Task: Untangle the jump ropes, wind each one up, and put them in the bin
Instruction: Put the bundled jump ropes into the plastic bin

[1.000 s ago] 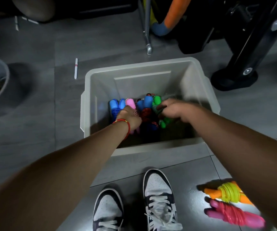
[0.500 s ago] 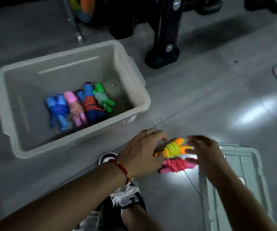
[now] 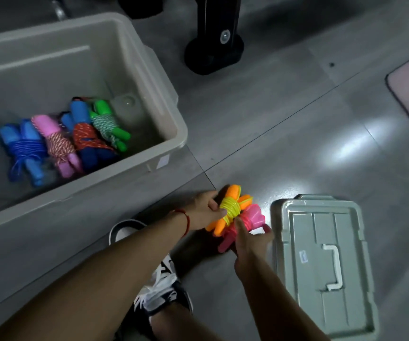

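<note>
1. The left hand (image 3: 203, 212) grips the orange-handled jump rope (image 3: 230, 209), its fingers curled round the bundle where the yellow cord is wound about the handles.
2. The right hand (image 3: 250, 238) holds the pink-handled jump rope (image 3: 251, 217), thumb over the wound cord and fingers wrapped beneath; the pink handle ends stick out on both sides of the hand.
3. The two bundles touch each other, just above the floor (image 3: 297, 124) or on it; which one cannot be told.
4. A red string bracelet (image 3: 186, 219) circles the left wrist.
5. Just right of the right hand, a grey-green lid (image 3: 321, 267) with a white handle lies flat on the floor.
6. Below the forearms a dark and white sneaker (image 3: 164, 294) shows.
7. Up and left, the bin (image 3: 164, 94) stands open on the floor, holding four wound ropes side by side near its right end: a blue jump rope (image 3: 25, 148), a pink and white jump rope (image 3: 57, 143), a red-corded jump rope with blue handles (image 3: 86, 136), and a green jump rope (image 3: 106, 124).
8. Beyond the bin's far right corner stands a black equipment foot (image 3: 214, 52).
</note>
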The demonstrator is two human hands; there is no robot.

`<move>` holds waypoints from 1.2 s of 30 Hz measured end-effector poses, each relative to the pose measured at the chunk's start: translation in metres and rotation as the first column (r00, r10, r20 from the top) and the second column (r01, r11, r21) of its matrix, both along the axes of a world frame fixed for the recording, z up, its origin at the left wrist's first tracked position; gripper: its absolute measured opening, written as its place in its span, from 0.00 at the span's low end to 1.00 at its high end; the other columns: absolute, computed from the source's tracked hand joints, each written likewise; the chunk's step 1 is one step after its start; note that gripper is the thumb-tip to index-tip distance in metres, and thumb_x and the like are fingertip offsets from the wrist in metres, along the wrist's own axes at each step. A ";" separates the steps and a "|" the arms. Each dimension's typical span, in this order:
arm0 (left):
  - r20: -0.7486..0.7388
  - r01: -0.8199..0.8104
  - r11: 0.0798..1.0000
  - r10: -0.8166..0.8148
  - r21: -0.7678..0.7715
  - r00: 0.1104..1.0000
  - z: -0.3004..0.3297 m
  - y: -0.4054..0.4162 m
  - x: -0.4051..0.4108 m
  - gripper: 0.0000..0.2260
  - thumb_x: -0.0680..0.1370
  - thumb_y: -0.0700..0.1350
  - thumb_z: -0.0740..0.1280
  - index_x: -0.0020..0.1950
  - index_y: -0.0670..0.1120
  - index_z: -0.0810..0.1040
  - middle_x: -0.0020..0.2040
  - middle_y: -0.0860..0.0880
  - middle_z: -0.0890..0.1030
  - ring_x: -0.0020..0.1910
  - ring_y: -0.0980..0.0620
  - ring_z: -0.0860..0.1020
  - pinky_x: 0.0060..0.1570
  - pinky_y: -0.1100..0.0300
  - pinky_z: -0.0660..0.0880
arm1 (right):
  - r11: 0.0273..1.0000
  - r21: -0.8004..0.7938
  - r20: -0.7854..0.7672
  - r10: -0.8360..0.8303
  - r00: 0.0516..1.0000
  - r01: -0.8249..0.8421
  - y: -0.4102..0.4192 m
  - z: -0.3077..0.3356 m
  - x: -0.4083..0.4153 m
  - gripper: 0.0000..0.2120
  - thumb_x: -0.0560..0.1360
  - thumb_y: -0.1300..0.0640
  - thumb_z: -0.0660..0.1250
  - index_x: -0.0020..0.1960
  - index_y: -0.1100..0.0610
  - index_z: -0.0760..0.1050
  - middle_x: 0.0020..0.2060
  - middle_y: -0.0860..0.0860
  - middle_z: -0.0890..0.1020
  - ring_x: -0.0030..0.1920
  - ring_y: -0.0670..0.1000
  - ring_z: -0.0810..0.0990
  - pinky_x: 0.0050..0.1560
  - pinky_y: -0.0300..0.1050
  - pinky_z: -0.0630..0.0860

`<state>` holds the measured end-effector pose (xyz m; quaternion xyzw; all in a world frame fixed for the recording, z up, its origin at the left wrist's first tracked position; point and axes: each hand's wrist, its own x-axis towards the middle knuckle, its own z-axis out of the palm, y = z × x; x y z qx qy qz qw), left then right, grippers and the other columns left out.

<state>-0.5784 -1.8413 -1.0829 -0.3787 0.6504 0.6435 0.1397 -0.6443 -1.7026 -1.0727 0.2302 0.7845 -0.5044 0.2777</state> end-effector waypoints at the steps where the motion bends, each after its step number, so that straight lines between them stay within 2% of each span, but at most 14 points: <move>1: 0.006 -0.037 0.999 0.037 -0.018 0.999 -0.004 0.002 0.001 0.28 0.72 0.50 0.75 0.70 0.43 0.73 0.47 0.49 0.79 0.47 0.51 0.77 0.58 0.47 0.78 | 1.000 0.004 0.005 0.022 1.000 -0.022 -0.002 0.001 -0.002 0.36 0.71 0.61 0.77 0.72 0.58 0.61 0.43 0.53 0.80 0.51 0.60 0.83 0.59 0.65 0.78; 3: 0.008 -0.055 0.998 0.055 -0.042 0.998 -0.005 0.007 0.004 0.24 0.67 0.52 0.75 0.60 0.45 0.78 0.46 0.46 0.82 0.45 0.49 0.79 0.54 0.45 0.79 | 0.995 -0.025 0.029 0.098 0.995 -0.097 -0.002 0.005 -0.004 0.32 0.67 0.58 0.78 0.67 0.63 0.70 0.43 0.59 0.83 0.50 0.63 0.84 0.57 0.69 0.79; 5: 0.015 -0.108 0.993 0.109 -0.042 0.994 0.001 0.010 0.008 0.23 0.69 0.46 0.76 0.63 0.47 0.76 0.52 0.47 0.82 0.52 0.48 0.81 0.57 0.48 0.78 | 0.982 -0.071 0.018 0.176 0.984 -0.175 0.002 0.010 -0.007 0.26 0.63 0.56 0.77 0.58 0.63 0.78 0.45 0.62 0.85 0.50 0.67 0.84 0.55 0.72 0.78; 8: -0.047 -0.242 0.970 0.240 -0.039 0.970 0.026 0.014 0.021 0.23 0.70 0.44 0.77 0.61 0.51 0.74 0.52 0.52 0.81 0.54 0.49 0.81 0.57 0.48 0.79 | 0.950 -0.139 -0.060 0.275 0.960 -0.281 0.002 0.041 -0.008 0.24 0.67 0.58 0.77 0.61 0.59 0.78 0.51 0.62 0.85 0.51 0.67 0.84 0.54 0.71 0.79; 11: -0.185 -0.405 0.912 0.410 0.065 0.893 0.075 0.015 0.041 0.22 0.64 0.51 0.77 0.54 0.54 0.73 0.49 0.54 0.83 0.48 0.56 0.83 0.51 0.49 0.82 | 0.905 -0.176 -0.182 0.356 0.917 -0.387 -0.007 0.092 -0.003 0.28 0.66 0.55 0.76 0.64 0.56 0.76 0.53 0.59 0.84 0.50 0.62 0.85 0.44 0.53 0.83; 14: -0.303 -0.501 0.860 0.504 0.095 0.809 0.133 0.009 0.064 0.24 0.65 0.49 0.78 0.56 0.49 0.73 0.51 0.50 0.84 0.48 0.56 0.83 0.49 0.55 0.81 | 0.811 -0.264 -0.280 0.453 0.847 -0.521 -0.019 0.146 0.002 0.26 0.70 0.62 0.78 0.66 0.56 0.75 0.55 0.57 0.84 0.51 0.56 0.85 0.39 0.41 0.80; 18: -0.375 -0.617 0.774 0.618 0.139 0.691 0.203 -0.017 0.106 0.23 0.67 0.44 0.77 0.58 0.48 0.74 0.52 0.44 0.85 0.50 0.45 0.84 0.49 0.45 0.82 | 0.616 -0.378 -0.345 0.599 0.723 -0.691 -0.055 0.212 0.015 0.21 0.74 0.65 0.72 0.65 0.56 0.74 0.52 0.56 0.85 0.41 0.55 0.84 0.37 0.49 0.80; 20: -0.394 -0.653 0.731 0.670 0.200 0.630 0.229 -0.035 0.128 0.23 0.69 0.39 0.77 0.61 0.43 0.73 0.53 0.42 0.85 0.51 0.43 0.84 0.51 0.44 0.82 | 0.519 -0.386 -0.388 0.659 0.645 -0.763 -0.084 0.235 0.024 0.21 0.75 0.63 0.73 0.66 0.56 0.73 0.51 0.56 0.85 0.41 0.55 0.84 0.43 0.55 0.81; 23: -0.387 -0.712 0.661 0.737 0.238 0.554 0.248 -0.071 0.154 0.24 0.72 0.35 0.75 0.64 0.36 0.70 0.55 0.39 0.84 0.54 0.40 0.83 0.55 0.44 0.81 | 0.412 -0.331 -0.391 0.759 0.521 -0.849 -0.142 0.247 0.032 0.23 0.73 0.60 0.76 0.65 0.58 0.73 0.47 0.55 0.87 0.42 0.56 0.86 0.46 0.60 0.83; 26: -0.276 -0.801 0.576 0.806 0.162 0.524 0.234 -0.113 0.164 0.17 0.74 0.35 0.73 0.60 0.39 0.73 0.47 0.43 0.86 0.45 0.46 0.85 0.47 0.52 0.84 | 0.325 -0.200 -0.321 0.869 0.375 -0.924 -0.212 0.229 0.039 0.17 0.70 0.55 0.78 0.55 0.55 0.76 0.37 0.52 0.87 0.39 0.55 0.87 0.48 0.63 0.83; 28: -0.157 -0.830 0.547 0.834 0.109 0.529 0.205 -0.141 0.160 0.12 0.75 0.36 0.73 0.56 0.40 0.75 0.45 0.42 0.86 0.40 0.47 0.85 0.46 0.53 0.84 | 0.264 -0.039 -0.310 0.914 0.263 -0.964 -0.250 0.208 0.043 0.14 0.69 0.51 0.78 0.47 0.55 0.77 0.33 0.49 0.83 0.39 0.52 0.86 0.46 0.53 0.83; 31: -0.005 -0.813 0.563 0.822 -0.147 0.570 0.156 -0.175 0.145 0.07 0.73 0.42 0.75 0.43 0.40 0.80 0.42 0.38 0.86 0.41 0.44 0.86 0.48 0.47 0.83 | 0.137 0.230 -0.230 0.970 0.083 -0.963 -0.286 0.178 0.052 0.15 0.76 0.44 0.70 0.45 0.57 0.74 0.29 0.49 0.80 0.31 0.49 0.82 0.29 0.38 0.73; 33: 0.050 -0.741 0.602 0.785 -0.296 0.618 0.134 -0.191 0.133 0.12 0.73 0.48 0.72 0.40 0.39 0.83 0.31 0.44 0.84 0.35 0.48 0.85 0.36 0.56 0.82 | 0.107 0.256 -0.213 0.976 0.052 -0.961 -0.302 0.156 0.058 0.15 0.79 0.43 0.64 0.48 0.56 0.72 0.33 0.54 0.83 0.24 0.56 0.81 0.19 0.37 0.68; 36: 0.108 -0.654 0.622 0.755 -0.430 0.647 0.109 -0.208 0.124 0.20 0.76 0.54 0.66 0.48 0.36 0.82 0.21 0.53 0.79 0.21 0.59 0.78 0.17 0.69 0.66 | 0.057 0.347 -0.196 0.981 -0.013 -0.936 -0.322 0.136 0.062 0.17 0.81 0.43 0.59 0.47 0.57 0.71 0.32 0.58 0.80 0.23 0.56 0.80 0.18 0.36 0.67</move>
